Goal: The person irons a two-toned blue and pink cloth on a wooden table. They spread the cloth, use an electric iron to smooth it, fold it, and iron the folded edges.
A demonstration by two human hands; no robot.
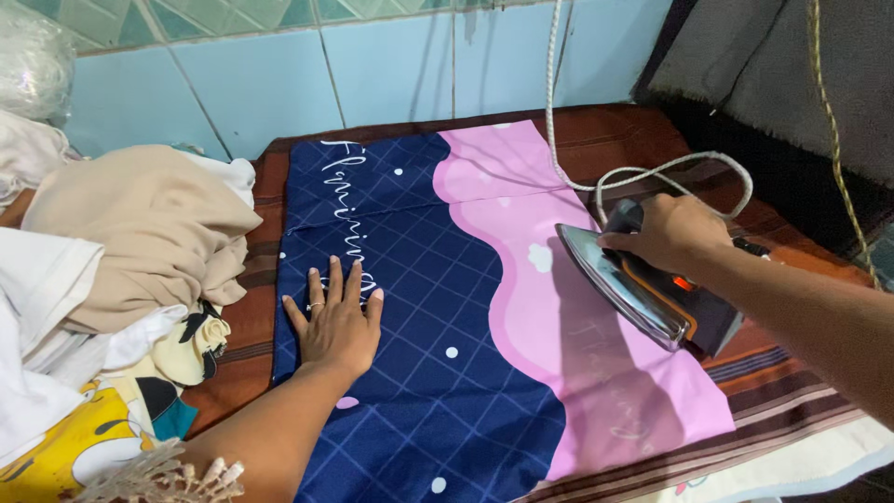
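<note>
Navy-and-pink cloth [447, 307] lies flat — tilted iron [643, 289] at its pink side.

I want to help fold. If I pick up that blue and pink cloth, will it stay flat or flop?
The blue and pink cloth would probably flop: it lies thin and flat under the left hand. It looks light for its size. It may slide easily, since the surface looks smooth where the iron in the right hand rests.

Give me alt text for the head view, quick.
A person's right hand grips an electric iron, tilted over the pink side of a navy and pink printed cloth, while the left hand lies flat on the navy part. A pile of clothes sits to the left, against a blue tiled wall.
</note>
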